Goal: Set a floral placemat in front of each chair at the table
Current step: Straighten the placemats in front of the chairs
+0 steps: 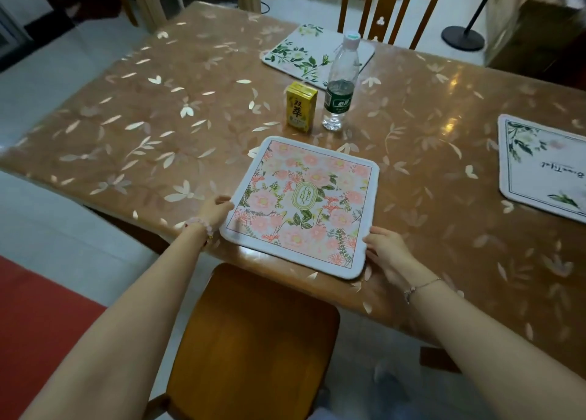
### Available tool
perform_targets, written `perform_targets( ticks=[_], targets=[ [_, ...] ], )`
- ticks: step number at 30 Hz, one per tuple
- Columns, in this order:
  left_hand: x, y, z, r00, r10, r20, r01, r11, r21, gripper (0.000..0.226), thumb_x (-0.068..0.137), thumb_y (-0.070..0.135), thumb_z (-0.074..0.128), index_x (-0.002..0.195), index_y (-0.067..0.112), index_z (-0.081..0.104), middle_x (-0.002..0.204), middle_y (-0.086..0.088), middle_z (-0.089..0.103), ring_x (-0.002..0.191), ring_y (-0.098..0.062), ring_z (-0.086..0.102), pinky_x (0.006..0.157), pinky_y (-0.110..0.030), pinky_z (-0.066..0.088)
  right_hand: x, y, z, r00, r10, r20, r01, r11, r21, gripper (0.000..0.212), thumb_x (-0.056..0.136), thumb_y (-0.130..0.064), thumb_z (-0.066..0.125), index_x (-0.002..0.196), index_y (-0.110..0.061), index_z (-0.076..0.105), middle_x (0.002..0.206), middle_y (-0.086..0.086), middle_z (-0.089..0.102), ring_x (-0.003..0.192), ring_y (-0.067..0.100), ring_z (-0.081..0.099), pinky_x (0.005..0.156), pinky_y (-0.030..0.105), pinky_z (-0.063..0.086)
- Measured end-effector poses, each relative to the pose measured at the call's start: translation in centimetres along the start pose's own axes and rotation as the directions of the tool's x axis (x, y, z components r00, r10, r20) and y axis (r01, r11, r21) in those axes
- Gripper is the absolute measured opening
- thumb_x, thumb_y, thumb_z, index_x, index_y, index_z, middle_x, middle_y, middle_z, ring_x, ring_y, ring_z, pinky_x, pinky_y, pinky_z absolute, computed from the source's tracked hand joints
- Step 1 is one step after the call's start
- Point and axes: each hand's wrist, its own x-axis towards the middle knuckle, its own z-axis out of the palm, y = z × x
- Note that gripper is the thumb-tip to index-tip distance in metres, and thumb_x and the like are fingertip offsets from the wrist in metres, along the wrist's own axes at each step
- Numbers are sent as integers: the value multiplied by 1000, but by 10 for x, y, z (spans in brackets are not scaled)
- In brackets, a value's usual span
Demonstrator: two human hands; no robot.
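Note:
A pink floral placemat [301, 207] lies flat on the table [158, 128] at its near edge, right above a wooden chair seat [253, 340]. My left hand [215, 212] grips the mat's left edge. My right hand [385, 248] holds its near right corner. A green-leaf floral placemat [304, 55] lies at the far side in front of a wooden chair [390, 7]. A third, white placemat with green leaves [545, 169] lies at the right edge of the view.
A yellow drink carton [301, 107] and a clear water bottle [341, 83] stand just beyond the pink mat. The table has a glossy leaf-patterned cover. A black stand base [463, 37] sits on the floor at back right.

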Motion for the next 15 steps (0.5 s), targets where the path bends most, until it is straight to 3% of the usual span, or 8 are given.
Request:
perform_targets(
  ticks=[4,10,13,15],
  targets=[
    [-1,-1,1,1000,12,-25,-12,1000,9,40,90,7,50,128,-5,50,131,-22,54,122,-31,49,104,-36,37,1,2,0,999,26,26,-25,999,-31,50,89,0,47,139,-5,40,134,16,53,101,25,59,62,24,46],
    [-5,-2,2,999,6,-32,-8,997,-72,38,90,7,51,126,-5,51,130,-23,55,121,-33,50,106,-40,38,-1,4,1,998,29,48,-26,997,-68,54,90,-1,48,142,-4,35,142,15,45,121,29,50,92,35,46],
    [-7,-4,5,999,18,-51,-23,996,-88,37,90,5,51,125,-7,51,130,-24,54,122,-33,49,99,-32,37,-4,4,0,997,14,74,-9,997,-78,52,90,-1,47,141,-3,37,141,14,48,116,27,53,89,33,46],
    [-8,-4,8,997,28,-76,-35,996,-85,37,89,5,52,124,-8,52,130,-23,54,123,-31,48,92,-27,34,-4,4,-2,997,7,78,-2,998,-64,48,91,1,47,138,-1,39,137,15,51,101,23,58,89,36,48]
  ],
)
